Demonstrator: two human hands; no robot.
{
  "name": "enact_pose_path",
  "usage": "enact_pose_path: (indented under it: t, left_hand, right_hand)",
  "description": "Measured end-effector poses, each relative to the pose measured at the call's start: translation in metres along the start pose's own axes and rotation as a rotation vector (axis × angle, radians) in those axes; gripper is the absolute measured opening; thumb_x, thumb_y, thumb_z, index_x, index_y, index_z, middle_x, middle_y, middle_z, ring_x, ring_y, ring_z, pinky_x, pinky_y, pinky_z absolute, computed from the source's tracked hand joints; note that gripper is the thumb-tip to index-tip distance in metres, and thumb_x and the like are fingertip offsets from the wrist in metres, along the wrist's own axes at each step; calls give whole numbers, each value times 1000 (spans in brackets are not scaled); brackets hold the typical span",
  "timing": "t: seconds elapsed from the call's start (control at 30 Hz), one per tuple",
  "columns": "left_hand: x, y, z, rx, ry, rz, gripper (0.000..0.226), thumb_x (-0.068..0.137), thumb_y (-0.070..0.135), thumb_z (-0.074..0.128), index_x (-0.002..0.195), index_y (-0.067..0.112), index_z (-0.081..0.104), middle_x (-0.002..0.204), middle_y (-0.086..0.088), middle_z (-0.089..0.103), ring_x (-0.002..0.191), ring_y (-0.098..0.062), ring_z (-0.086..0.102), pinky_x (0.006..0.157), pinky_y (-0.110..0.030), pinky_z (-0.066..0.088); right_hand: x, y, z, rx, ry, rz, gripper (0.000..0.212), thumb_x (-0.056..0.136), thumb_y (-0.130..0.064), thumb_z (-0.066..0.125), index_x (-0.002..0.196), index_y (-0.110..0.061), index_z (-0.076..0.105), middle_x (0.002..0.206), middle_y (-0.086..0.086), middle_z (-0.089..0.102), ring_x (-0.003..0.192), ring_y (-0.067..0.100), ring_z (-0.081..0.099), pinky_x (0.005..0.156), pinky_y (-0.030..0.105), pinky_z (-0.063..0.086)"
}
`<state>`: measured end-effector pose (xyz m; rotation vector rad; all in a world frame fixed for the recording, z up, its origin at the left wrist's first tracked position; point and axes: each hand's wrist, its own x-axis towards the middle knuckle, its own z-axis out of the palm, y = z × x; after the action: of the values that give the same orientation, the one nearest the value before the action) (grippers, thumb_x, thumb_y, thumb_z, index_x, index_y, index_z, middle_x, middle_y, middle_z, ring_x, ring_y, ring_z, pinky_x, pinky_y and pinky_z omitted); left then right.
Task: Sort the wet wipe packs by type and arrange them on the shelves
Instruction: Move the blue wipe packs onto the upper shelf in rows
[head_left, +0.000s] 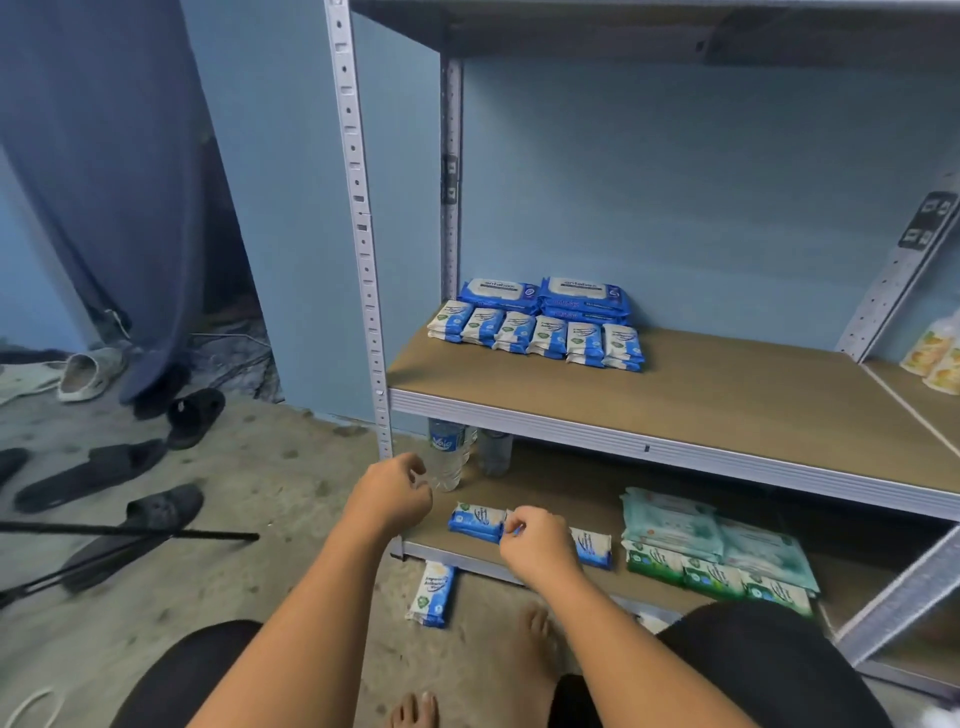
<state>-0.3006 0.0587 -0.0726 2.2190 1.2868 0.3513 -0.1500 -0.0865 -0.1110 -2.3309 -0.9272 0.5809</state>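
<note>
the right hand (540, 543) is curling its fingers (511, 525) under, thumb and forefinger closing together over a sliver of blue on the lower shelf (587, 488). the hand is covering that spot, so i cannot tell whether they are really pinching a pack. just left of those fingertips a small blue-and-white pack (477, 521) is lying flat on the shelf board. just right of the knuckles a second blue-and-white pack (593, 550) is peeking out from behind the hand.

the left hand (390, 493) is hovering up and to the left of them. its own fingers (415, 470) are curling into the palm and holding nothing that shows. right beyond them a clear water bottle (447, 457) is standing, with another bottle (494, 453) beside it.

below the right fingers a fallen pack (432, 595) is lying on the floor by the shelf's front edge. farther right, green packs (714, 577) are sitting in a row, with pale teal packs (675, 522) stacked just behind them.

above the fingers, on the middle shelf (727, 395), a row of blue-and-white packs (535, 338) is lining up in front of large blue packs (545, 296) stacked by the wall. far to the right, yellow packs (935, 358) are showing at the frame's edge. far to the left, dark sandals (88, 475) and a black rod (130, 532) are lying on the floor.
</note>
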Motion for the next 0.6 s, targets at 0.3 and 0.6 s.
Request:
enact_pose_path:
  t: [0.3,0.6]
  left_hand:
    - [84,-82,90,-183,-171,-276,30,90,25,56,119,21,62,101,-1,69,88,-18,65,83,-33,55]
    - [125,-176,223,-402,-286,-646,36,91,22,63,127,15,61,118,-11,67,95,-26,64,80,-34,52]
  right_hand:
    - [106,38,91,300,-222,395,25,85,-13,46,97,-12,69,80,6,64,65,21,55,53,26,41]
    - [206,87,179,704,-186,834,28,95,-22,50,114,-5,61,88,10,62,72,24,57,54,30,44]
